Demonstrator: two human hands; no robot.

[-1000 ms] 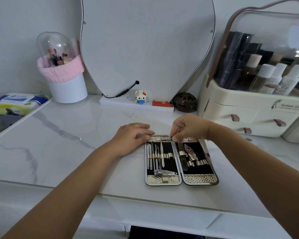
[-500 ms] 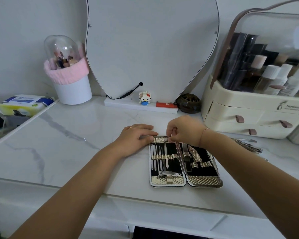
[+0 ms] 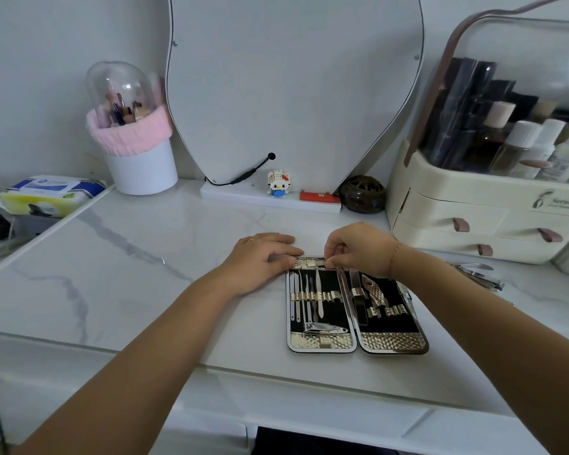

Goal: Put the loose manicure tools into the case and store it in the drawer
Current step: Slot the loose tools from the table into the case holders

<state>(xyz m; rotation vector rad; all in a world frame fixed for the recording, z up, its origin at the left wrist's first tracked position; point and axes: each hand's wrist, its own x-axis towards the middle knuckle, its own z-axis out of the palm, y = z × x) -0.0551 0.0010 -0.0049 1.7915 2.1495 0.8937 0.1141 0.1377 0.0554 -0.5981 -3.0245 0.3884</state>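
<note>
On the marble bench (image 3: 145, 274), mid-frame, the manicure case (image 3: 391, 343) lies open, mostly filled. The left hand (image 3: 260, 261) rests on its upper left corner, fingers relaxed. The right hand (image 3: 358, 247) has fingers clamped on a slim tool (image 3: 319, 290). Loose nippers (image 3: 480, 279) at right look unpacked; closing and drawer storage are left.

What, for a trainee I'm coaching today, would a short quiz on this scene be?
1. True or false: the case is closed.
2. The right hand pinches: A) a tool in the case; B) a drawer pull; C) the mirror.
3. Fill in: loose tools lie to the case's ___.
Key: 1 false; 2 A; 3 right.
</note>
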